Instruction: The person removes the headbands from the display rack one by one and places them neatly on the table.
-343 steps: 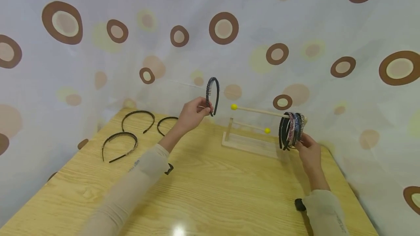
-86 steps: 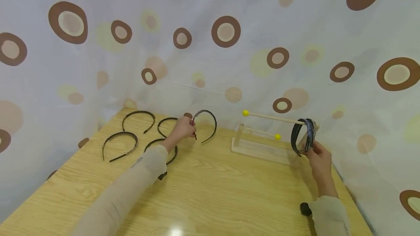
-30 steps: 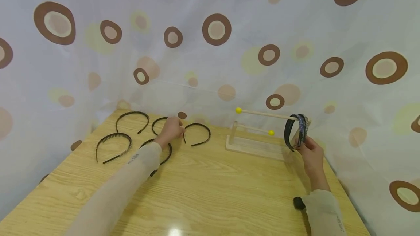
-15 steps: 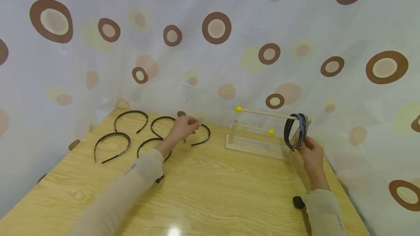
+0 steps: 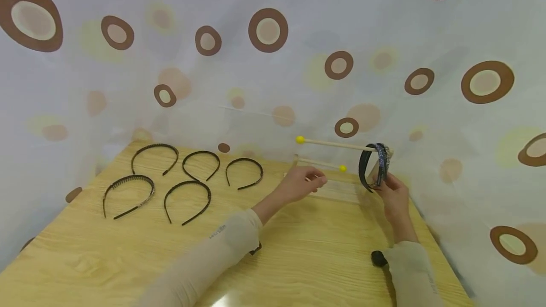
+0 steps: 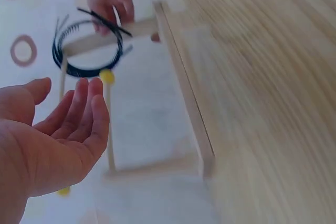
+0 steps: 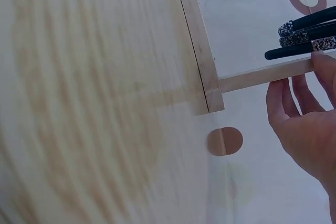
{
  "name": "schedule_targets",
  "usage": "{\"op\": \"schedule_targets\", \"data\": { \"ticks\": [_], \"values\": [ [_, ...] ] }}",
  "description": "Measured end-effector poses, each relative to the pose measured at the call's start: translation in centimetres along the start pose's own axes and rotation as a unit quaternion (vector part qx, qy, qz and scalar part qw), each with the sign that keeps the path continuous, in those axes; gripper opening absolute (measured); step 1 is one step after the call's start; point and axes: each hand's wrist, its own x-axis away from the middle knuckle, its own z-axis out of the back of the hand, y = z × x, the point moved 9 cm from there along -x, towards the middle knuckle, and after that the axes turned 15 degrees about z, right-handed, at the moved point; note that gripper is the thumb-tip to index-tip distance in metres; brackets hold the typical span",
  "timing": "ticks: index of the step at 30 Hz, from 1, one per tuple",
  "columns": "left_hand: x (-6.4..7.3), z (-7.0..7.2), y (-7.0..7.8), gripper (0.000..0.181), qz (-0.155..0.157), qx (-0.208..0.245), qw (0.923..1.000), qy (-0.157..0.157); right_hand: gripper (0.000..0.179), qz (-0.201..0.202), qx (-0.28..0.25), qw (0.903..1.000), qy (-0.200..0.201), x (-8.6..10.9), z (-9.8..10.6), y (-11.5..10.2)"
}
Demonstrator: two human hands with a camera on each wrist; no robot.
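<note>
My left hand [image 5: 300,185] is over the near left part of a wooden display stand [image 5: 341,193], fingers loosely bent and holding nothing. In the left wrist view the palm faces the stand's yellow-tipped rods. My right hand [image 5: 394,198] grips the stand's right upright [image 7: 252,78], thumb on one side and fingers on the other. Beside that grip, a few dark headbands [image 5: 382,165] with glittery trim hang at the right end of the upper rod [image 5: 334,144]. Their ends [image 7: 294,53] come close to my right thumb in the right wrist view.
Several black headbands lie spread on the table's left half, among them a toothed one [image 5: 130,177] at front left, one behind it [image 5: 155,145], and the rightmost [image 5: 245,159]. A dotted curtain [image 5: 273,75] surrounds the wooden table [image 5: 298,259] behind.
The rod carries fewer headbands than at first, and more lie on the table. My left hand set one down, let go and moved right to the stand. My right hand stays on the stand.
</note>
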Motion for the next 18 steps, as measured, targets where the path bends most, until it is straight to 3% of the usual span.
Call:
{"op": "schedule_targets", "data": {
  "ticks": [3, 10, 15, 18],
  "values": [
    [-0.7, -2.8, 1.8, 0.035, -0.011, 0.026, 0.9996, 0.000, 0.049, -0.002, 0.016, 0.9997, -0.018, 0.3, -0.4, -0.3],
    [-2.5, -7.9, 4.0, 0.037, 0.017, 0.115, 0.9926, 0.036, 0.037, -0.013, 0.051, 0.9982, -0.030, 0.6, -0.3, -0.6],
    [-3.8, -9.7, 5.4, 0.035, 0.031, 0.201, 0.9757, 0.081, 0.030, 0.009, 0.046, 0.9978, -0.047, 0.5, -0.2, -1.1],
    [-4.4, -10.4, 5.9, 0.033, 0.037, 0.251, 0.9631, 0.090, 0.031, 0.012, 0.033, 0.9976, -0.060, 0.5, -0.3, -1.0]
  ]
}}
